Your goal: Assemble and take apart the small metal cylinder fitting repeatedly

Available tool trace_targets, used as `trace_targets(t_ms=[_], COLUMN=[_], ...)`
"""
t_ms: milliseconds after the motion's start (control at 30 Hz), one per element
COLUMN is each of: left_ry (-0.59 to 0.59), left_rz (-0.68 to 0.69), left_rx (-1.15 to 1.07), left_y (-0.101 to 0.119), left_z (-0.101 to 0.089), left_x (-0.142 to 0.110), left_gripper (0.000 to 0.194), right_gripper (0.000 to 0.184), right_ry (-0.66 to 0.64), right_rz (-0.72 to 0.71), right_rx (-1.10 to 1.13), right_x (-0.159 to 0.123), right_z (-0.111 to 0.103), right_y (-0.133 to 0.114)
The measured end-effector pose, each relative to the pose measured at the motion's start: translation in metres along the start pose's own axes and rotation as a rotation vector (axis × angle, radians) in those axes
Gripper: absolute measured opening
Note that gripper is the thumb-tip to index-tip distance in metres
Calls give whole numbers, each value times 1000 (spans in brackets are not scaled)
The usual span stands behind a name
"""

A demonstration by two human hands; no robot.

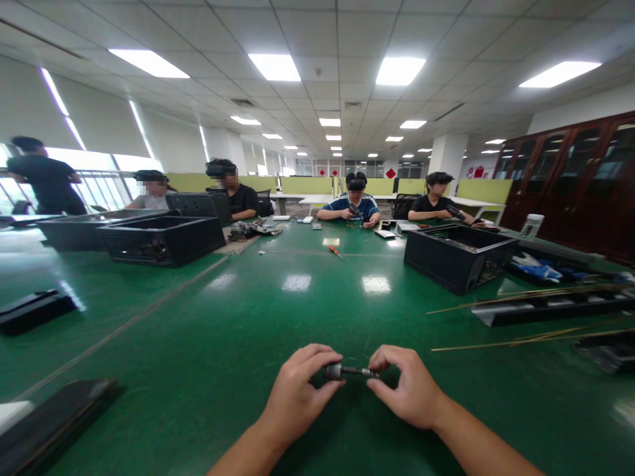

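Between my two hands, just above the green table [278, 317], is a short black adapter-like cable [353, 371]. It has a thick block at its left end, a thin stem and a small end with pale marks on the right. My left hand [300, 390] pinches the thick block between thumb and fingers. With thumb and forefinger, my right hand [409, 390] grips the small end. The piece lies almost level, and fingertips cover part of both ends. Its exact kind cannot be made out.
Black computer cases [163, 238] stand at left, another case [459, 254] at right. An orange screwdriver [335, 251] lies mid-table. Thin brass-coloured rods [496, 344] and a black metal channel [540, 307] lie right; a dark flat panel [54, 423] is front left. Several people sit opposite.
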State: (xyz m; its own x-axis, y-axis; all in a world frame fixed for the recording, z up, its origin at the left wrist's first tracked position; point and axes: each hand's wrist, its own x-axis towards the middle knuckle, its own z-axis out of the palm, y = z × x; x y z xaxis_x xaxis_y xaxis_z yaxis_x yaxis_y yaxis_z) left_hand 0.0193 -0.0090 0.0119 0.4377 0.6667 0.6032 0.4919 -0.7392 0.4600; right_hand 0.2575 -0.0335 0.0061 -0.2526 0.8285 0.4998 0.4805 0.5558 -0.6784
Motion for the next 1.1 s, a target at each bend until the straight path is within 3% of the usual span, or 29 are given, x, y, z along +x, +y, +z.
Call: trace_targets(t_ms=[433,733,933,1100], left_ry=[-23,-1,30,10], left_rz=[-12,-16,-183,-357], left_rx=[-26,-26,-14,-177], left_y=[2,2,-4,-14], left_z=[-2,-4,-7,-17], left_x=[1,2,5,9], left_gripper=[31,31,37,32], right_gripper=[4,10,11,10], right_ry=[-60,-70,-28,-21], right_rz=[-41,-57,-10,12], right_rx=[-69,-97,-80,-75], right_x=[0,0,2,4], right_z=[-9,-15,-16,-15], right_y=[1,5,15,21])
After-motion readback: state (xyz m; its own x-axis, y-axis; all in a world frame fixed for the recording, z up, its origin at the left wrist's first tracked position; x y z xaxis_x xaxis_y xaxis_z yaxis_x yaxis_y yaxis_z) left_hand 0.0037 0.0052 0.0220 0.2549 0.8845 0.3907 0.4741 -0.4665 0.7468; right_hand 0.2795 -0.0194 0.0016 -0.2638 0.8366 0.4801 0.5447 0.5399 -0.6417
